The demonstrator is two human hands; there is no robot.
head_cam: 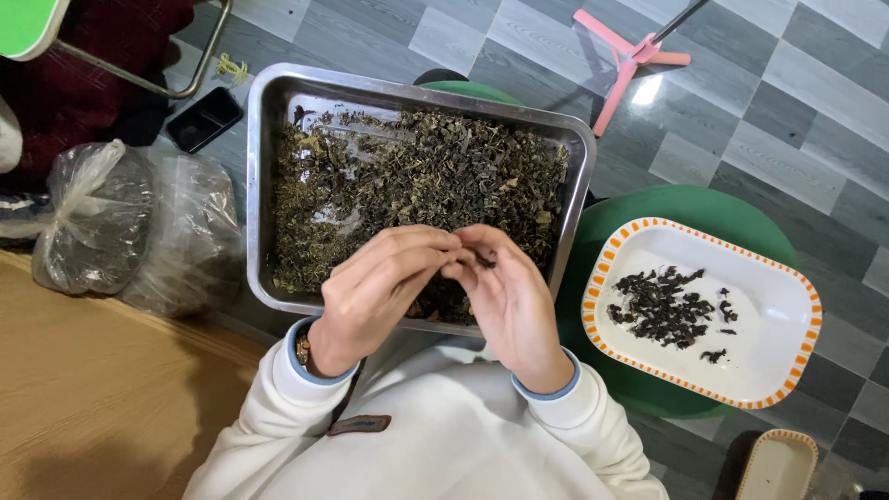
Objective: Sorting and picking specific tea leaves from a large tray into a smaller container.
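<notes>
A steel tray (278,111) full of dried dark green-brown leaves (417,181) rests in front of me. Over its near edge, my left hand (380,287) and my right hand (509,296) meet with fingertips together, pinching a small dark leaf piece (484,261) between them. To the right, a white rectangular dish with an orange dashed rim (787,306) holds a small pile of darker sorted leaf pieces (662,306). The dish sits on a green round stool (704,199).
Two clear plastic bags (130,231) lie at the left beside a wooden surface (83,398). A black phone (204,118) lies on the grey tiled floor. A pink stand base (620,60) is at the top right. Another dish's edge (778,463) shows at the bottom right.
</notes>
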